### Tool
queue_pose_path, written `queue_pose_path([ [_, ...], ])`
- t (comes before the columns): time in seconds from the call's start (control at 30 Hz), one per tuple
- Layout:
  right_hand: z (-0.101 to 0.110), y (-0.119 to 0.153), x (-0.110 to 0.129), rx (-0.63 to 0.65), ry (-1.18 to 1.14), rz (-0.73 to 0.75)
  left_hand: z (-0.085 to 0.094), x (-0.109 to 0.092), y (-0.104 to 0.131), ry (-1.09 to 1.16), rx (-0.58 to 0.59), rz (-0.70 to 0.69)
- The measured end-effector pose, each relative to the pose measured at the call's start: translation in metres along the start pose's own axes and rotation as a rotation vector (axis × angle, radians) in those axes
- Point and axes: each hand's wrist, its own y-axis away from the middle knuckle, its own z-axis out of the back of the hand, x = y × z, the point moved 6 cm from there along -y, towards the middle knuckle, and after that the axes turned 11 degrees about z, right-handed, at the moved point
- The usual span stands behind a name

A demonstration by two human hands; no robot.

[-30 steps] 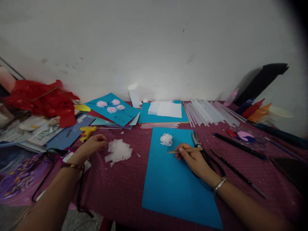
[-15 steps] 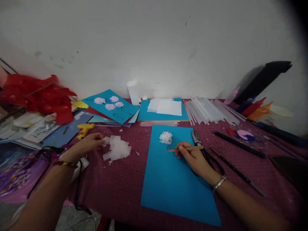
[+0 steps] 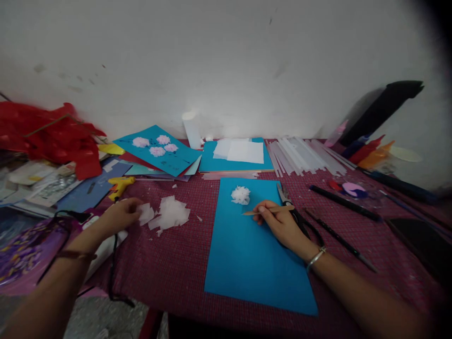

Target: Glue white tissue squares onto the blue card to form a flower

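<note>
At the left of the table, my left hand [image 3: 123,215] pinches a small square of thin white paper [image 3: 146,214]. Right beside it lies a loose pile of similar white tissue-like squares [image 3: 172,213]. My right hand [image 3: 280,225] holds a tapered wooden stick [image 3: 251,213] between thumb and fingers, its pointed end toward the left. That hand rests over a blue sheet [image 3: 254,263], which bears a fluffy white paper flower [image 3: 240,195] near its top. Scissors [image 3: 300,216] lie partly under my right hand, at the sheet's right edge.
A yellow glue gun [image 3: 120,185] sits behind my left hand. Farther back are a blue card with pink flowers [image 3: 164,153], white sheets [image 3: 245,151] and translucent glue sticks [image 3: 300,155]. Brushes and a black pen [image 3: 344,202] lie to the right.
My left hand has drawn slightly left, away from the pile, with one paper square now apart from it. My right hand keeps the stick over the blue sheet. The view has shifted slightly.
</note>
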Motion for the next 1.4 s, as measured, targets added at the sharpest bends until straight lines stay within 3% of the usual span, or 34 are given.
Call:
queue_pose_path([
  [0.1, 0.000, 0.000, -0.002, -0.002, -0.022, -0.023, -0.004, -0.017, -0.001, -0.202, -0.113, -0.162],
  [0.27, 0.000, 0.002, -0.004, 0.001, -0.006, -0.043, -0.042, -0.046, -0.002, -0.233, 0.028, -0.370],
  [0.37, 0.001, 0.002, -0.004, 0.002, 0.011, -0.048, -0.049, -0.055, -0.004, -0.197, 0.037, -0.412],
  [0.43, 0.001, 0.001, -0.004, 0.007, 0.019, -0.048, -0.042, -0.051, -0.007, -0.077, 0.032, -0.333],
  [0.53, 0.000, 0.001, -0.004, 0.014, 0.009, -0.049, -0.026, -0.034, -0.007, 0.270, 0.105, -0.077],
  [0.7, 0.001, 0.002, -0.007, 0.005, -0.020, -0.061, -0.020, -0.019, 0.022, 0.828, 0.177, 0.217],
  [0.83, 0.002, 0.003, 0.000, -0.051, -0.054, -0.014, -0.055, -0.043, 0.056, 1.003, 0.320, 0.308],
  [1.03, -0.012, 0.008, 0.028, -0.011, -0.132, -0.008, -0.123, -0.139, 0.082, 0.857, 0.673, -0.022],
  [1.13, -0.014, 0.009, 0.034, -0.033, -0.156, 0.031, -0.151, -0.173, 0.086, 0.795, 0.750, -0.062],
  [1.27, -0.013, 0.008, 0.030, -0.068, -0.144, 0.069, -0.179, -0.194, 0.094, 0.761, 0.775, -0.034],
  [1.4, -0.015, 0.009, 0.021, -0.065, -0.160, 0.014, -0.191, -0.200, 0.105, 0.729, 0.821, -0.050],
])
